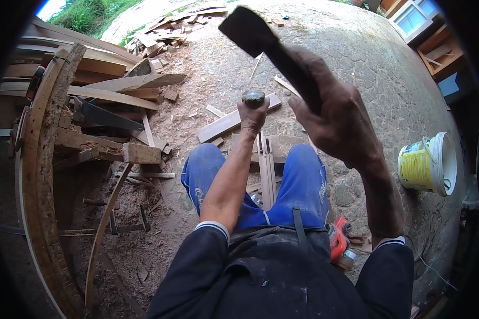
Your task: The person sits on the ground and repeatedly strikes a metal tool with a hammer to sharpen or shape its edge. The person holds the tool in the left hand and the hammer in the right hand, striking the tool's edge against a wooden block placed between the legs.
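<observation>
A dark hammer [274, 49] is showing a blocky head, nearly black in the shade, on a straight dark handle. The right hand [346, 119] is gripping that handle, fingers wrapping round it. The hammer is hanging raised in the air, its long axis slanting: the head is pointing forward and to the left, the handle running back to the right. The left hand [253, 117] is clenching a hand tool [253, 97], whose rounded, worn, greyish-brown butt is showing above the fist; that end is facing up toward the camera, while the fist is hiding the rest, leaving its lower end impossible to tell. This tool is appearing just beyond the blue-trousered knees [303, 165], near the far end of narrow wooden strips [266, 178], which are running lengthwise between the legs and pointing away from the body
</observation>
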